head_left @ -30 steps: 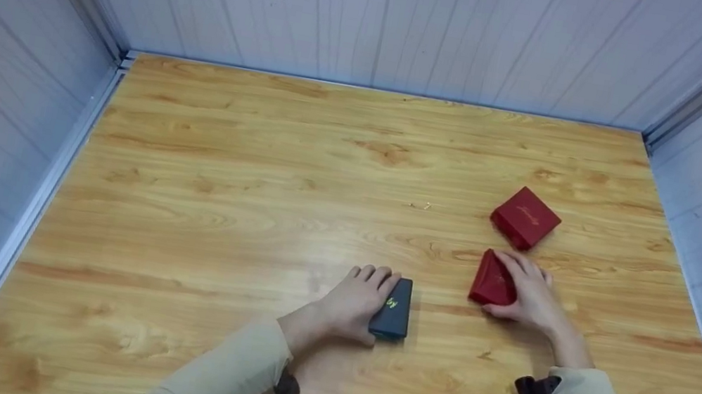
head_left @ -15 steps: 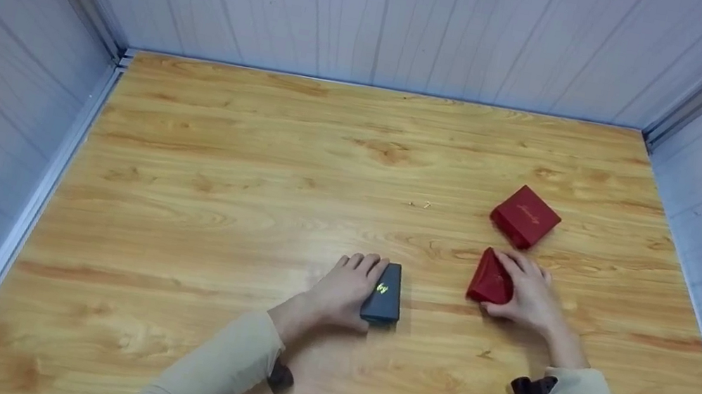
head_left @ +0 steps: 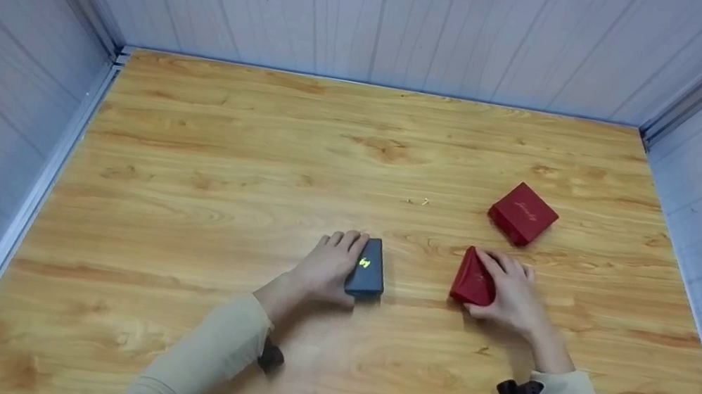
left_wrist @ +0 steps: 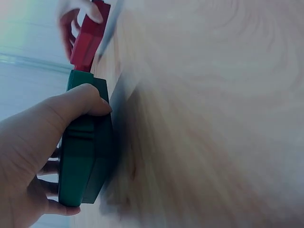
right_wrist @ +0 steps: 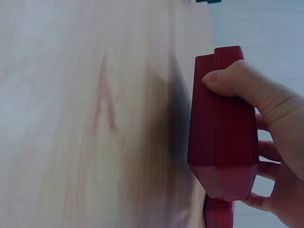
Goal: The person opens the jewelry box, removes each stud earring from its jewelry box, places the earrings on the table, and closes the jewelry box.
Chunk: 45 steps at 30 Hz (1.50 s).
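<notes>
My left hand grips a dark green jewelry box with gold lettering on its lid. In the left wrist view the thumb lies along one side of the green box and the fingers are on the other; a shadow shows beside it on the wood. To the right, my right hand holds a red jewelry box between thumb and fingers. That red box looks closed in the right wrist view, a seam running along its side; whether it touches the table I cannot tell.
Behind the right hand lies a second red box with gold script on top. Tiny gold-coloured pieces lie on the wooden table, too small to identify. Pale panels wall in the back and both sides.
My left hand has carried the green box left and farther from me. The right hand and its red box have shifted a little to the left.
</notes>
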Motion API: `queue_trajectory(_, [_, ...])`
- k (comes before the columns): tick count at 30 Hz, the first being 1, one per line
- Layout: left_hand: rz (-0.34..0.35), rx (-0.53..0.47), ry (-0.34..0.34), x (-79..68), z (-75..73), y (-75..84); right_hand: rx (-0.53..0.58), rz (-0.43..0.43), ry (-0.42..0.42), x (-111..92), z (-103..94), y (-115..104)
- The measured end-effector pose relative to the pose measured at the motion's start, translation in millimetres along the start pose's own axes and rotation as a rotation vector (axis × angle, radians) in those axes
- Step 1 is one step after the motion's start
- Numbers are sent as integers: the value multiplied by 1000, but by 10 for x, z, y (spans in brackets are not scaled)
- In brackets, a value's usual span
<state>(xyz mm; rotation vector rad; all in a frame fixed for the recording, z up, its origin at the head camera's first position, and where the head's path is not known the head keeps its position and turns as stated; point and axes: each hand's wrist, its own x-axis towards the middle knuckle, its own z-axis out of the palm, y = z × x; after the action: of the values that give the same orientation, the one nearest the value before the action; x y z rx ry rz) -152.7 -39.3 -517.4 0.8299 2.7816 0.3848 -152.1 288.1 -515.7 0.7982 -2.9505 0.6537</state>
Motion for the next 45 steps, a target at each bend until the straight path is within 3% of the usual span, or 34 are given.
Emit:
queue_trajectory(20, [-64, 38, 8, 195, -262, -466, 52, -36, -18, 149, 86, -474])
queue_trajectory(28, [-113, 14, -23, 294, -376, -641, 78, -68, -25, 215, 133, -644])
queue_trajectory(37, [-125, 15, 15, 370, -434, -847, 101, -115, -35, 276, 208, -761])
queue_trajectory(45, [-209, -18, -2, 423, -478, -998, 88, -148, -44, 321, 283, -875])
